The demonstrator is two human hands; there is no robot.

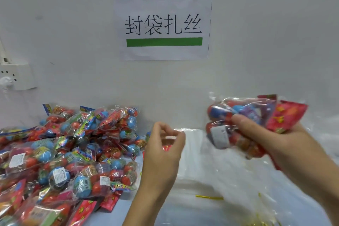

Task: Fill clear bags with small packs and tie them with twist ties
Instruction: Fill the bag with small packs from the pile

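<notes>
Colourful heap of packs [64, 152] left; wall sign [162, 21] behind.

glossy crinkled plastic packs [77, 152], matt paper sign [162, 21]

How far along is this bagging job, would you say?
Hard to say how much is done: the colourful pile on the left could be finished bags or loose packs. In hand: the right hand grips a bunch of packs, while the left hand pinches the edge of a clear bag. Left: filling it and tying it; gold twist ties lie on the table.
</notes>
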